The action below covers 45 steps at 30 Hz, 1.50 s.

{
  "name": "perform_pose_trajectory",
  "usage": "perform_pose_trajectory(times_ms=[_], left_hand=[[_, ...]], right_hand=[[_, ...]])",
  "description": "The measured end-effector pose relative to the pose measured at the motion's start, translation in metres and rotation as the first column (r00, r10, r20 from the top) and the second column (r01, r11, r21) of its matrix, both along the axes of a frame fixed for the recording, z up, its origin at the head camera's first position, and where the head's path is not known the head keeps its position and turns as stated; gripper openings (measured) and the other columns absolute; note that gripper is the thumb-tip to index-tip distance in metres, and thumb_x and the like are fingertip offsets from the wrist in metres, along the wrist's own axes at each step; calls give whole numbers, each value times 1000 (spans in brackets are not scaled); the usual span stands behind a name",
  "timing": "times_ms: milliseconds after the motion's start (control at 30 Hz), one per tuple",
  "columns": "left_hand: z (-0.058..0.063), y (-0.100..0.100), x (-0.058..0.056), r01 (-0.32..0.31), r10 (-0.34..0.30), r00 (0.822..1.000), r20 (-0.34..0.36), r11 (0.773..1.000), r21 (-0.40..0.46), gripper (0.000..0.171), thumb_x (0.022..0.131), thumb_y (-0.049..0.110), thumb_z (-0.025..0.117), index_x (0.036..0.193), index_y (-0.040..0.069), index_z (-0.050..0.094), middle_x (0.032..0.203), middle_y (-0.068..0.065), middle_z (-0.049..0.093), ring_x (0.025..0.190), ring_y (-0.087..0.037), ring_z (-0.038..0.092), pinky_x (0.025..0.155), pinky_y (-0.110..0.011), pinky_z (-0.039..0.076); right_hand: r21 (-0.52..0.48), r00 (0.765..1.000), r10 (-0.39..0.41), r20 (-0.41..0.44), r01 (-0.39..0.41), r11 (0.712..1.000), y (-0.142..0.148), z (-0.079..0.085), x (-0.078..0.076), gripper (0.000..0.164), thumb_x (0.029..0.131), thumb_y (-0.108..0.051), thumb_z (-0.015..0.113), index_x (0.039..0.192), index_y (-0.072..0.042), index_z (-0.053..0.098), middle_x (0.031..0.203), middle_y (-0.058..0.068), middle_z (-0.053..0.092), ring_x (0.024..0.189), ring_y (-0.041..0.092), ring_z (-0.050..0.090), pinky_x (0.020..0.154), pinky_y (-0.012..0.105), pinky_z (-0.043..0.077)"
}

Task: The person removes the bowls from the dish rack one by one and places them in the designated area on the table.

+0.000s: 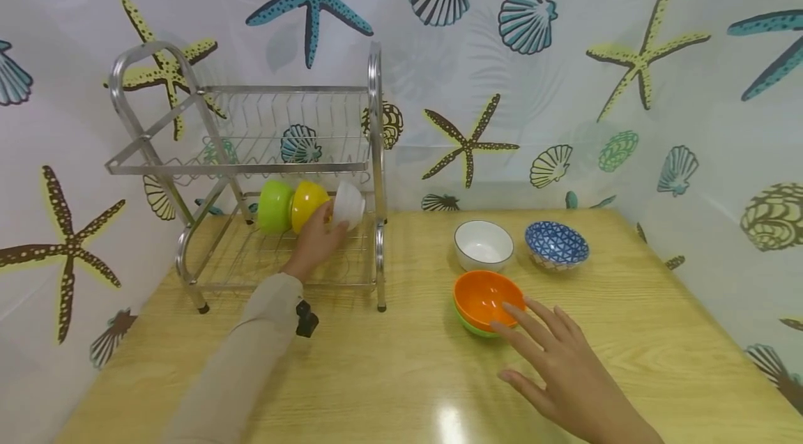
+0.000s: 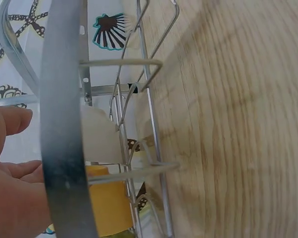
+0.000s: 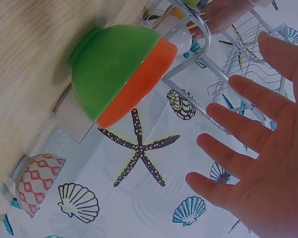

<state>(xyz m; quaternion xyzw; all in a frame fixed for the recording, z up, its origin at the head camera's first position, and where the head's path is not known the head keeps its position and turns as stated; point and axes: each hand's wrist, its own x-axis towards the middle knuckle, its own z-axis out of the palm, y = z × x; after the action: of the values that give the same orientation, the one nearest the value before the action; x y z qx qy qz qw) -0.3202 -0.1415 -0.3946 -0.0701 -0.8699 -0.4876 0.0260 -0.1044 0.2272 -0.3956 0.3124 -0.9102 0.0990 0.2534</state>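
Observation:
On the rack's lower tier, a green bowl (image 1: 274, 207), a yellow bowl (image 1: 307, 204) and a white bowl (image 1: 348, 205) stand on their sides in a row. My left hand (image 1: 318, 240) reaches in beside the white and yellow bowls. In the left wrist view its thumb and fingers are spread apart, and a metal bar hides part of the white bowl (image 2: 100, 136). My right hand (image 1: 564, 367) is spread, with straight fingers, near an orange bowl (image 1: 486, 297). That bowl sits nested in a green bowl (image 3: 109, 67), and the right hand holds nothing.
The two-tier metal dish rack (image 1: 238, 168) stands on the wooden table (image 1: 401, 374) at left. Behind the nested bowls are a white bowl with a dark rim (image 1: 483, 246) and a blue patterned bowl (image 1: 556, 246). A sea-print sheet (image 1: 401, 33) hangs behind.

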Motion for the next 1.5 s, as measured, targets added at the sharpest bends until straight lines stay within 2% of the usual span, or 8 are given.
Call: perform_pose_trajectory(times_ms=[167,367,600,767,900,1033,1233,1500], left_hand=[[-6,1,-4,-27,21,997,68,997,79,55,100,24,51,147,2,33,144,-21,43,125,-35,48,102,-47,44],[-12,8,-8,-60,53,997,56,989,132,43,100,16,50,138,-5,44,134,-24,51,122,-35,50,103,-45,44],[-14,11,-9,-146,141,989,42,979,143,35,100,14,51,128,-6,52,125,-22,56,113,-33,54,95,-43,49],[-23,7,-13,-226,227,974,16,957,184,31,100,18,52,118,-6,58,114,-20,59,101,-28,55,84,-37,50],[-27,5,-14,-259,264,964,7,940,222,31,100,20,52,114,-7,60,108,-18,58,95,-25,52,79,-34,48],[-27,4,-14,-272,277,961,9,937,220,31,100,20,52,113,-7,61,106,-17,57,92,-23,51,77,-32,47],[-20,7,-11,-266,269,963,10,944,194,29,100,19,53,109,-7,60,105,-17,58,89,-23,50,72,-30,43],[-12,10,-3,-256,252,967,45,950,176,30,100,19,52,112,-7,59,111,-19,57,94,-25,50,77,-32,46]], right_hand=[[9,999,-21,35,20,1000,0,-2,1,53,90,-50,61,135,-24,53,145,5,45,132,35,38,99,64,35],[23,997,-43,65,42,999,-1,-6,3,59,90,-49,62,141,-25,47,147,6,44,133,34,36,103,60,33],[21,998,-32,46,31,999,-3,-5,3,57,92,-52,55,141,-23,47,146,6,45,132,35,38,101,60,34],[30,993,-59,105,56,998,-3,-6,2,66,88,-47,65,145,-23,42,148,4,42,134,33,35,101,62,34],[31,986,-81,147,77,997,-4,-5,4,73,85,-44,70,147,-22,38,148,4,41,135,33,34,103,61,33],[38,983,-90,159,85,996,-4,-5,4,76,84,-41,72,148,-21,36,148,5,41,135,33,34,105,58,31],[24,987,-72,146,69,997,-5,-6,3,80,82,-39,74,149,-21,34,149,5,40,135,33,34,106,58,31],[24,992,-53,113,51,998,-4,-7,2,79,83,-39,74,149,-21,35,148,5,41,134,32,36,108,55,30]])
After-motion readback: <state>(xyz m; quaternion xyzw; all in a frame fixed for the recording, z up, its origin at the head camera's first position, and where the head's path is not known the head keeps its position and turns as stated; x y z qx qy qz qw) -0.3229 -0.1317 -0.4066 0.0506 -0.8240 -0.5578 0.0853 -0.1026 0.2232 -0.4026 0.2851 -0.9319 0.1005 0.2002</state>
